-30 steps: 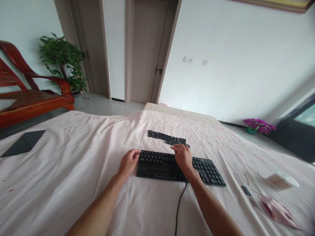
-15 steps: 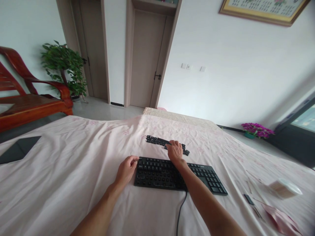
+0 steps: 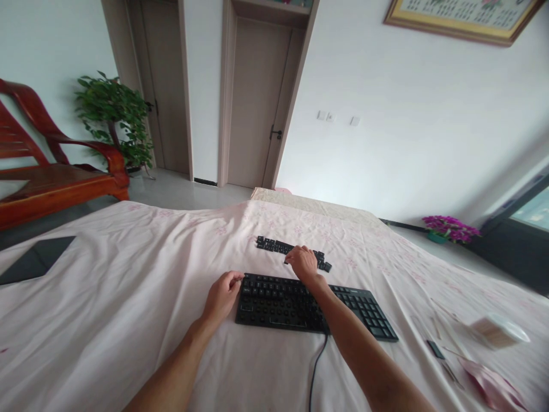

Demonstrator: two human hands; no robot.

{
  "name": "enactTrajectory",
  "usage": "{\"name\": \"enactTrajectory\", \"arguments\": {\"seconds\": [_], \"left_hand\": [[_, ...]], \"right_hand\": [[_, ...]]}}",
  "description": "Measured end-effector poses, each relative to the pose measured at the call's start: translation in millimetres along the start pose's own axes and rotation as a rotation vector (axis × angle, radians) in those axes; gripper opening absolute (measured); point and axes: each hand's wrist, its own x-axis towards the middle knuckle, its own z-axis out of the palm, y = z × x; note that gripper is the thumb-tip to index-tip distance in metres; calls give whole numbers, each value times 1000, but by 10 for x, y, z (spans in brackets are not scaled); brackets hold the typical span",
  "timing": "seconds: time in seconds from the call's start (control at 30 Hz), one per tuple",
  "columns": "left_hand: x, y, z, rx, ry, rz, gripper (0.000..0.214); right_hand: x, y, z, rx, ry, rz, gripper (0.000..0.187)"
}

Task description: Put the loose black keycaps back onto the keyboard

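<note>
A black keyboard [image 3: 274,312] lies on the pink cloth, with many keycaps off its lower left and middle part. My left hand [image 3: 223,294] is closed at its upper left corner, thumb and fingers pinched on the edge. Beyond the keyboard, loose black keycaps [image 3: 274,245] are laid out in rows. My right hand [image 3: 303,263] reaches over the keyboard to these rows, fingers pinched together. A small dark keycap [image 3: 286,262] shows at its fingertips, just off the near row. The hand hides part of the rows, and the right forearm covers part of the keyboard.
The keyboard's cable [image 3: 317,366] runs toward me over the cloth [image 3: 206,240]. At the right lie a clear box of cotton swabs [image 3: 500,331], a small dark stick-shaped piece [image 3: 435,349], tweezers-like tools [image 3: 451,373] and a pink cloth piece [image 3: 489,380]. A dark flat tablet-like panel [image 3: 38,260] lies at left.
My right hand has drawn slightly left and back from the keycap rows, and a keycap now shows at its fingertips. My left hand stays at the keyboard's corner. The view shifts slightly.
</note>
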Motion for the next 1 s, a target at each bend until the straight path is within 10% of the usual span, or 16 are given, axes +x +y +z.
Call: {"name": "enactTrajectory", "arguments": {"seconds": [0.63, 1.0], "left_hand": [[0, 2, -2, 5, 15, 10, 26], [-12, -21, -3, 25, 6, 17, 26]], "right_hand": [[-128, -154, 0, 133, -163, 2, 20], [-936, -50, -236, 385, 61, -174, 20]]}}
